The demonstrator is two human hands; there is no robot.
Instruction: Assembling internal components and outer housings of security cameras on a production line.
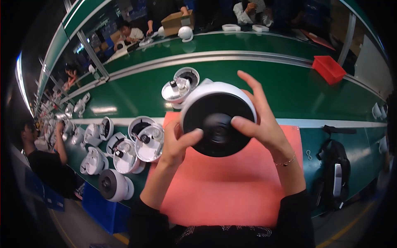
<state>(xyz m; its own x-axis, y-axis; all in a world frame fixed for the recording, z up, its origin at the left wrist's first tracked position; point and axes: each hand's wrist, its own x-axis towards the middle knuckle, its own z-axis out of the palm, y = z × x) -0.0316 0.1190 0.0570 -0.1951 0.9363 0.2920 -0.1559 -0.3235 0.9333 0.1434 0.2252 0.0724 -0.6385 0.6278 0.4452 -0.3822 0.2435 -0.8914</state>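
Observation:
A round white security camera [219,142] with a glossy black front is held up over the pink mat [223,202], its black face toward me. My left hand [177,142] grips its left side, with the thumb on the black face. On the other side, my right hand [264,124] holds the rim, its thumb pressed near the lens and its index finger raised. The fingers behind the housing are hidden. Just beyond the camera lies an opened white housing [175,91]. To the left stand several more opened housings [149,142] with inner parts showing, and a closed black-faced camera [113,185].
A green belt [240,82] with metal rails crosses behind the mat. A red bin [328,69] rests at the far right, and a black strapped pouch [337,165] lies nearer. Below the bench's left edge is a blue bin [101,208]. A co-worker [45,161] sits left; others work across.

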